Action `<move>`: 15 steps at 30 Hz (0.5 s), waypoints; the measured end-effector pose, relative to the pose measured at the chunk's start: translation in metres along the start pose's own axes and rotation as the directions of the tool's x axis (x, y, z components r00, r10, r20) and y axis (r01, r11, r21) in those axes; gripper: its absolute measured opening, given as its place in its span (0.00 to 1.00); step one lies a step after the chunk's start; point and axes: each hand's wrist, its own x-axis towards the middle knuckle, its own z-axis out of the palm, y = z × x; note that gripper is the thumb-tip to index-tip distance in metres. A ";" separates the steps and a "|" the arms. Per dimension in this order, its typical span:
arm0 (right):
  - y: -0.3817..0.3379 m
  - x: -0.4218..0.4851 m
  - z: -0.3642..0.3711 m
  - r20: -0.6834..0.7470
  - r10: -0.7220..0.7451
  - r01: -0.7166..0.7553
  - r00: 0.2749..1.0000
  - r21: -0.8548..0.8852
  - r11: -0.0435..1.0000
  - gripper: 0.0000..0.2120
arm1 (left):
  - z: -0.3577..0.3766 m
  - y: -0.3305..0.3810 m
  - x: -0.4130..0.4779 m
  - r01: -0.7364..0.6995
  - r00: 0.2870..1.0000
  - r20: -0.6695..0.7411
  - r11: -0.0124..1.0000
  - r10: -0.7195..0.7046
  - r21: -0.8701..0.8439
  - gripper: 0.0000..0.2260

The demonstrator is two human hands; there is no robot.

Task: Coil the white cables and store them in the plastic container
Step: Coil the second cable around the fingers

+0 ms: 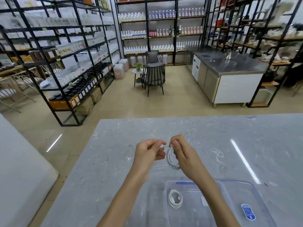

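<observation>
— What are the hands doing?
— The left hand [150, 151] pinches one end of a white cable [171, 157]; the right hand [182, 152] grips its loops above the grey table [114, 161].
— And the plastic container [165, 210]?
— Open, near the person, with a coiled cable [175, 198] inside; its lid [246, 202] lies just beside it.

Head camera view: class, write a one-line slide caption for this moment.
Both hands, left hand and right hand, wind a white cable above the table; another coiled cable lies in the plastic container.
</observation>
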 end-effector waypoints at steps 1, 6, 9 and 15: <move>0.003 -0.002 0.001 -0.015 0.000 -0.001 1.000 -0.039 0.999 0.09 | 0.000 -0.002 -0.001 0.002 1.000 0.013 1.000 -0.002 -0.004 0.09; 0.012 -0.004 0.001 -0.034 -0.023 0.015 0.999 -0.217 0.976 0.08 | -0.008 -0.009 -0.003 0.032 0.996 0.079 0.998 -0.029 -0.046 0.07; 0.015 -0.003 0.001 -0.063 -0.013 0.006 0.998 -0.108 0.994 0.09 | -0.010 -0.014 -0.010 0.015 0.996 0.082 0.999 -0.018 0.037 0.09; 0.012 -0.006 0.006 -0.031 -0.057 0.056 0.998 -0.041 0.998 0.10 | 0.011 -0.023 -0.030 0.022 0.995 0.102 0.998 -0.015 -0.059 0.14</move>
